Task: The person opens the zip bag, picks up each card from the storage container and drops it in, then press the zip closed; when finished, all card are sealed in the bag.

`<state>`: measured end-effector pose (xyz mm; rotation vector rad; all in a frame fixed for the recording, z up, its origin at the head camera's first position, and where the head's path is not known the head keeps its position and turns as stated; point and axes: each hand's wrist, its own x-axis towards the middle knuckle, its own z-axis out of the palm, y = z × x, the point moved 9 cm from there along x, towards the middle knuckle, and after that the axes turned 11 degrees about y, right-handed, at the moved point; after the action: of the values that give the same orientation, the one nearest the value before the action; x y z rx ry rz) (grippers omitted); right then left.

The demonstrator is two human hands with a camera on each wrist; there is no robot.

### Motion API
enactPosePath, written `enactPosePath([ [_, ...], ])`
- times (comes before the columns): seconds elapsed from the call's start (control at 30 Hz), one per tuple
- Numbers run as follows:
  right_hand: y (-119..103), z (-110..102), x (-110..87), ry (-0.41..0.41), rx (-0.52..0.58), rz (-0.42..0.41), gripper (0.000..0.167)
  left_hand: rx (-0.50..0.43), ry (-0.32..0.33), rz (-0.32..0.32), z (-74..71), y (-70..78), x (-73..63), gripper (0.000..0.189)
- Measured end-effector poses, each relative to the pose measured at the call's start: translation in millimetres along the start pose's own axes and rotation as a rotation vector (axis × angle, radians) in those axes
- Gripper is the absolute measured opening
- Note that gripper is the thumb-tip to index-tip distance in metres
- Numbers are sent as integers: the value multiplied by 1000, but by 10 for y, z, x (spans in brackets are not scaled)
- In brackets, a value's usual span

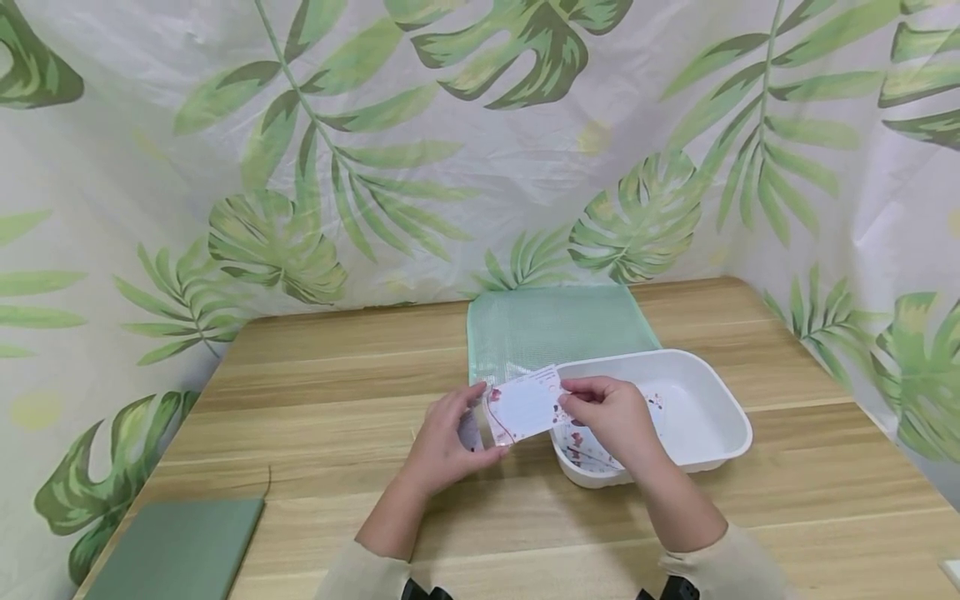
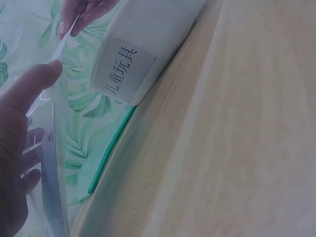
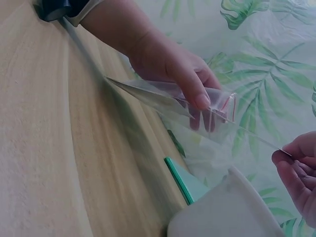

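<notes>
My left hand [image 1: 442, 446] grips a clear plastic zip bag [image 3: 224, 106] between thumb and fingers, above the table. Flat contents show inside the bag, though their kind is hard to make out. A white card [image 1: 527, 406] with red floral edges and printed lines stretches between both hands. Its right end is pinched by the thumb and fingers of my right hand [image 1: 618, 415]; its left end lies at the bag's mouth, and I cannot tell how far inside. Beneath the right hand stands a white plastic tub [image 1: 708, 417] with more patterned cards [image 1: 588, 450] in it.
A pale green mesh pouch [image 1: 555, 325] lies behind the tub on the wooden table [image 1: 337, 408]. At the front left is a grey-green folder or board [image 1: 180, 546]. Leaf-printed cloth [image 1: 487, 167] hangs behind. The tub carries a printed label [image 2: 126, 69].
</notes>
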<state>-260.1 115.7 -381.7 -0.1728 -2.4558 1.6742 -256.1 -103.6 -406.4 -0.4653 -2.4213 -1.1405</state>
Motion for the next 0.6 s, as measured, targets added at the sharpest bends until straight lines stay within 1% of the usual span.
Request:
enactPosePath([
  [0.13, 21, 120, -15, -26, 25, 6, 28, 5, -5, -4, 5, -2, -5, 85],
  [0.27, 46, 264, -38, -84, 78, 2, 27, 9, 1, 21, 3, 13, -5, 85],
  [0.4, 39, 378, -55, -175, 110, -29, 27, 10, 3, 42, 7, 26, -6, 83],
  [0.6, 46, 524, -53, -304, 76, -60, 30, 3, 2, 45, 15, 31, -7, 82],
])
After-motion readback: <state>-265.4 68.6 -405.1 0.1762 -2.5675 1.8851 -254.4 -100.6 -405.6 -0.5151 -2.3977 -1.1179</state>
